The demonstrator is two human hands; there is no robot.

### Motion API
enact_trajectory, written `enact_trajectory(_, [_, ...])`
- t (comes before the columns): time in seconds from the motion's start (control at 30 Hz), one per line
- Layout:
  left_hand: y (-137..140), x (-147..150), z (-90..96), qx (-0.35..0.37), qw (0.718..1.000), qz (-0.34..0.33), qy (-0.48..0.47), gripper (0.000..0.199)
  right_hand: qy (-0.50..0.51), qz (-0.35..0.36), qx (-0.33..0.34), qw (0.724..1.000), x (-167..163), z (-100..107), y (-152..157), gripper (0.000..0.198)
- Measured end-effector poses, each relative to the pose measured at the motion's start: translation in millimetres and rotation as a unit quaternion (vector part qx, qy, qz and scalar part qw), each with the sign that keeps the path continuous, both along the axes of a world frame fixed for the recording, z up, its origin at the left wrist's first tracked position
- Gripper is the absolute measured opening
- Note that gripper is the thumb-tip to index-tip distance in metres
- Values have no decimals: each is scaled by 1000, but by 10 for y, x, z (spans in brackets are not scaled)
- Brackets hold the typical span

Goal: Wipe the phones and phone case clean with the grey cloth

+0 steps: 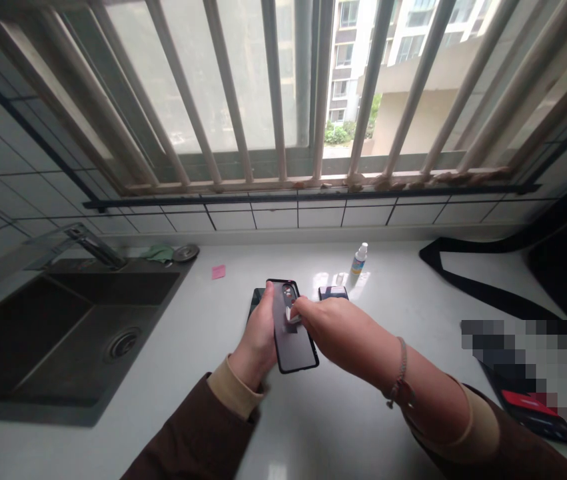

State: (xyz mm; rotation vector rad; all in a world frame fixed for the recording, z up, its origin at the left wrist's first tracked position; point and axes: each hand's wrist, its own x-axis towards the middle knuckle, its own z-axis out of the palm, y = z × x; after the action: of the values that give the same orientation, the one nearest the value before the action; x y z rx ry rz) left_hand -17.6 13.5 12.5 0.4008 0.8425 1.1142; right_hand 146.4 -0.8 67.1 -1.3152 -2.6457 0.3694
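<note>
Tilted black-rimmed phone case (297, 350), white pad (290, 317) against its back

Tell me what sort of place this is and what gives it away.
Most likely a kitchen: a dark sink with a metal faucet is set into a long white countertop, and a white tiled wall runs behind it under a barred window.

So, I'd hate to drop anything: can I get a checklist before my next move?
1. Phone case gripped in left hand: ok.
2. White piece pinched in right hand, at the case's back: ok.
3. Case's contents: cannot tell.
4. Bottle upright on the counter: ok.
5. Case away from the sink: ok.
6. Dark slab fully in view: not ok, partly hidden behind left hand.
</note>
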Motion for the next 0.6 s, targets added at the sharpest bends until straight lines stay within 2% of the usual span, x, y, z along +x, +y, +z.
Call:
enact_trajectory(0.1, [23, -18, 20, 3, 1000, 1, -7, 52, 73, -17, 0, 997, 85, 48, 16, 16])
enact_trajectory(0.17, [24, -17, 32, -1, 1000, -1, -2, 53, 113, -88, 24, 989, 124, 65, 43, 15])
enact_trajectory(0.23, [9, -6, 36, -12, 1000, -16, 7, 56, 132, -183, 96, 969, 145, 47, 83, 18])
enact_trajectory(0.3, [-16, 13, 33, -19, 999, -41, 13, 61, 148, -220, 195, 944, 144, -22, 130, 22])
enact_trajectory(0.33, [-29, 25, 31, -17, 998, -54, 13, 62, 155, -206, 239, 936, 132, -76, 155, 24])
enact_trajectory(0.4, [-47, 50, 30, -4, 998, -67, 3, 62, 153, -128, 288, 937, 84, -210, 197, 26])
enact_trajectory(0.5, [-53, 82, 45, 16, 998, -61, -27, 58, 71, -18, 244, 967, -30, -397, 228, 24])
enact_trajectory(0.6, [-43, 89, 52, 27, 998, -46, -37, 56, 6, 0, 191, 981, -114, -459, 210, 23])
